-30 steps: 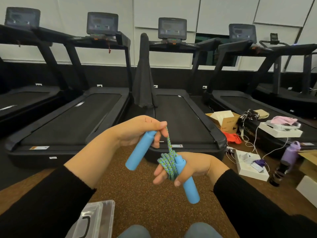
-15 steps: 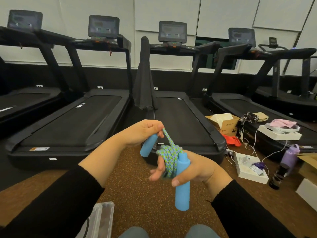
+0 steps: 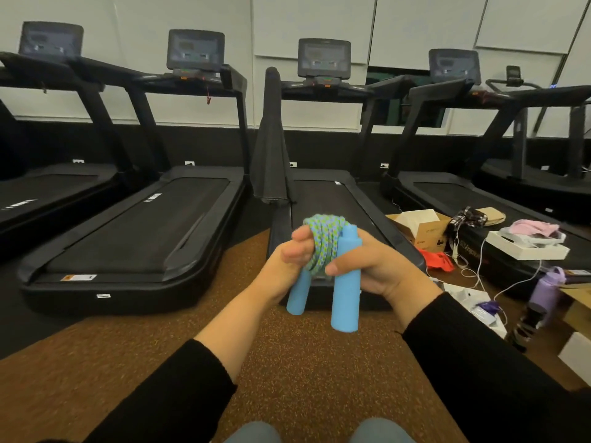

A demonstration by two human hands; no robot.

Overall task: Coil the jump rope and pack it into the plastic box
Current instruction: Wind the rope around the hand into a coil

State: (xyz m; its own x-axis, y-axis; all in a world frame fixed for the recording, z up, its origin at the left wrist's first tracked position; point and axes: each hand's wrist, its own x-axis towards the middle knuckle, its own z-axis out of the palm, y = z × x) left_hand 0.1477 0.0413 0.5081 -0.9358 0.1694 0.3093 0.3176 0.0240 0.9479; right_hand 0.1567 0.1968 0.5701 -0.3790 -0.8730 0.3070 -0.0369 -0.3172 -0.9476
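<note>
The jump rope's green-and-blue braided cord (image 3: 323,244) is wound into a tight bundle between my two hands at chest height. Two light blue foam handles hang down from it: the left handle (image 3: 299,294) and the longer right handle (image 3: 346,292). My left hand (image 3: 287,263) grips the left handle and the side of the bundle. My right hand (image 3: 371,266) holds the right handle, thumb pressed across the cord. The plastic box is out of view.
Several black treadmills (image 3: 137,238) line the wall ahead, a dark towel (image 3: 270,145) draped over one rail. To the right lie a cardboard box (image 3: 422,230), white boxes (image 3: 524,251), cables, an orange item (image 3: 436,262) and a purple bottle (image 3: 547,286). Brown speckled flooring (image 3: 128,362) lies below.
My left hand brought its handle in beside the bundle, so both handles now hang side by side. The last stretch of cord is wrapped in. The clear box has left the view.
</note>
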